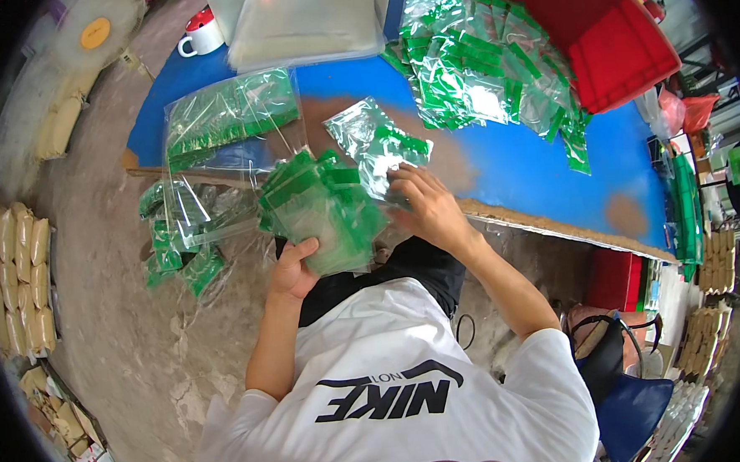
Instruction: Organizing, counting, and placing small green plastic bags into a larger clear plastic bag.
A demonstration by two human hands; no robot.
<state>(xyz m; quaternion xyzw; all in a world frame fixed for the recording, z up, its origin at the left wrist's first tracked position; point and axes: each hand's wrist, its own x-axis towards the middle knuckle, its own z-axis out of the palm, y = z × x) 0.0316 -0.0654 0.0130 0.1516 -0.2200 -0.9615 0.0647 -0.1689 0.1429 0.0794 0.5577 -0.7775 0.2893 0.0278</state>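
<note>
Green-and-clear film: the stack (323,212) is a fanned sheaf of small, glossy plastic bags with green strips along one edge, crinkled and see-through.
Left hand (293,271): clamped on the stack from below, thumb over its lower edge, fingers hidden behind the film.
Right hand (426,207): fingertips pinch a single bag (378,147) at its lower edge; the bag lies on the worktop (534,168) at about 11 o'clock from this hand.
Stack's place: between the two hands, at 1 o'clock from the left hand and 9 o'clock from the right, held just off the worktop's near edge.
Worktop: smooth blue sheet, worn to brown patches, over a board with a rough pale edge.
Heap (487,66): a loose pile of the same bags at 1 o'clock from the right hand, spilling from a red crate (620,50) of hard plastic.
Large bag (227,146): limp clear sack at 11 o'clock from the left hand, with more green-strip bags inside; its outline is hard to trace.
Mug (201,35): white with a red top, at the far edge.
Cut off: the crate's far corner runs into the dark rim.
</note>
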